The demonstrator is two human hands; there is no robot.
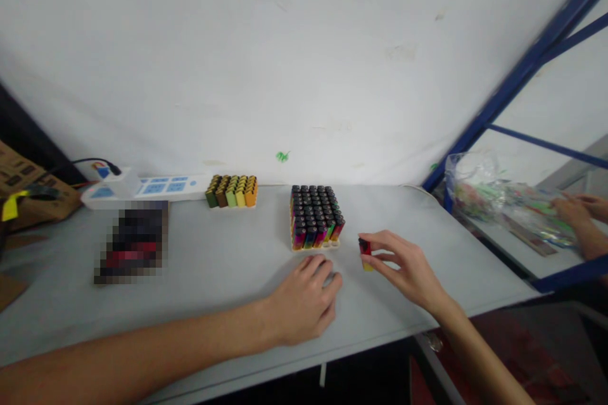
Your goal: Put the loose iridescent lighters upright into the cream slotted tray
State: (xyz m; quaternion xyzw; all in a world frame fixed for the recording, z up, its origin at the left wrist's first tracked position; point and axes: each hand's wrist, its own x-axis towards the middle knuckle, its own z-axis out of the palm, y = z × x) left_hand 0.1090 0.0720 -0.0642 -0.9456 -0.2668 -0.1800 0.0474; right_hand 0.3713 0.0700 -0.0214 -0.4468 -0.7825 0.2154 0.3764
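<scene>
My right hand (403,266) pinches a lighter (365,254) with a black top, a red body and a yellow lower end, upright just above or on the table to the right of the tray. Many more lighters (316,215), black-topped with shiny multicoloured bodies, stand in rows in a pale tray (304,249). A gap shows at the tray's front right corner. My left hand (308,300) rests on the table in front of the tray, its fingers curled down and closed. Whatever lies under those fingers, if anything, is hidden.
A smaller block of green, brown, yellow and orange lighters (232,193) stands at the back left. Beside it is a white power strip (194,186) with a plugged-in adapter. Blue frame bars (503,95) rise at right; beyond them are plastic bags (479,193) and another person's hands (577,209).
</scene>
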